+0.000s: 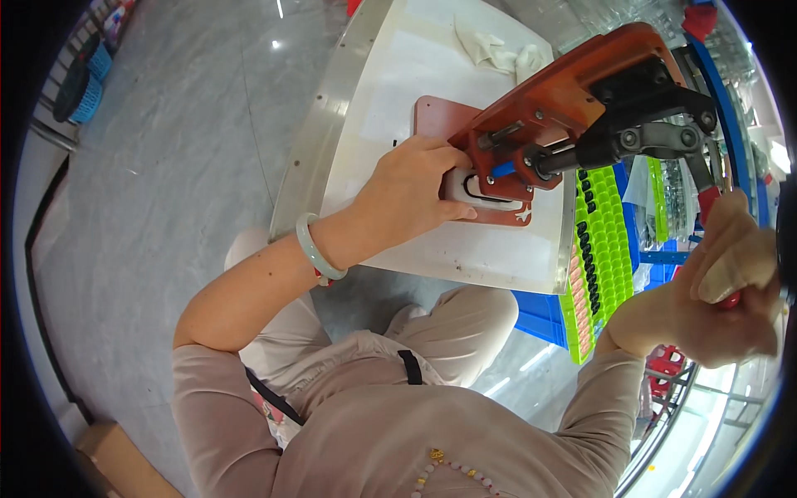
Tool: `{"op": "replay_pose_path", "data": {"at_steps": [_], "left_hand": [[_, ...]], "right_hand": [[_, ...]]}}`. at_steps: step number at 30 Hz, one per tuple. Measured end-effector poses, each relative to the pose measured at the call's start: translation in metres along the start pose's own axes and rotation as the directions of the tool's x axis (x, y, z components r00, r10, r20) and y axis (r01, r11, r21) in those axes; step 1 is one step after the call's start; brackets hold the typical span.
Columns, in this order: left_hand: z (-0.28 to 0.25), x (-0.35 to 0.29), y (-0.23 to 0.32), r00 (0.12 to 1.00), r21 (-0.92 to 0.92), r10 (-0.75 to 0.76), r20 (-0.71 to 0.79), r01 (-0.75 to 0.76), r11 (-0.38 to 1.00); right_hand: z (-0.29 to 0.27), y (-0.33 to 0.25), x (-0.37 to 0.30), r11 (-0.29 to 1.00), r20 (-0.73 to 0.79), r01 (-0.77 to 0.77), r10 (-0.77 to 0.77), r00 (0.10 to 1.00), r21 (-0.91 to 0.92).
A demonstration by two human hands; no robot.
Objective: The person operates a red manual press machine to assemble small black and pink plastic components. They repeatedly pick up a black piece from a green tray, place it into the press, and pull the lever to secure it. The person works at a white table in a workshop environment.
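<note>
A red-brown hand press [573, 79] with a black toggle clamp [656, 124] stands on the white tabletop [365, 199]. Under its plunger, at the base, sits a small whitish part with a dark rounded slot [477, 192]. My left hand [415, 187] is closed around that part, thumb on the near side and fingers on the far side. Off to the right, my right hand [730, 282] is wrapped round the red-gripped lever [710, 203] of the press. Most of the lever's grip is hidden by the fingers.
Right of the table, a bright green compartment tray [610, 232] holds rows of black and pink pieces, with a blue bin [540, 319] beneath. White gloves or cloth [494, 54] lie at the table's far end. Blue baskets [87, 95] stand far left, a cardboard box [124, 465] lower left.
</note>
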State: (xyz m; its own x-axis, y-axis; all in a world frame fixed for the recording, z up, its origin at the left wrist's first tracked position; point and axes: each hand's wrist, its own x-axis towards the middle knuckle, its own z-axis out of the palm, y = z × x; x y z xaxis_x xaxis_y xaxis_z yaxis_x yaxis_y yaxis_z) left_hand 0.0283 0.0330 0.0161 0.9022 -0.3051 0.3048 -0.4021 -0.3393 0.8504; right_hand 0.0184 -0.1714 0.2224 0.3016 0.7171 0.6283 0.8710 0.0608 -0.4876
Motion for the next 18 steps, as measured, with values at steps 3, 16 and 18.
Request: {"op": "replay_pose_path", "data": {"at_steps": [3, 16, 18], "left_hand": [[0.002, -0.003, -0.004, 0.998, 0.028, 0.052, -0.043, -0.051, 0.998], [0.001, -0.003, -0.009, 0.998, 0.020, 0.057, -0.027, -0.056, 0.998], [0.003, -0.002, -0.010, 0.995, 0.017, 0.085, -0.048, -0.085, 0.996]], "right_hand": [[0.000, -0.001, 0.005, 1.000, 0.031, 0.006, -0.005, 1.000, -0.031], [0.045, 0.027, -0.021, 0.934, -0.383, 0.085, -0.224, 0.896, -0.347], [0.033, 0.017, -0.001, 0.957, -0.396, 0.075, -0.186, 0.899, -0.279]]}}
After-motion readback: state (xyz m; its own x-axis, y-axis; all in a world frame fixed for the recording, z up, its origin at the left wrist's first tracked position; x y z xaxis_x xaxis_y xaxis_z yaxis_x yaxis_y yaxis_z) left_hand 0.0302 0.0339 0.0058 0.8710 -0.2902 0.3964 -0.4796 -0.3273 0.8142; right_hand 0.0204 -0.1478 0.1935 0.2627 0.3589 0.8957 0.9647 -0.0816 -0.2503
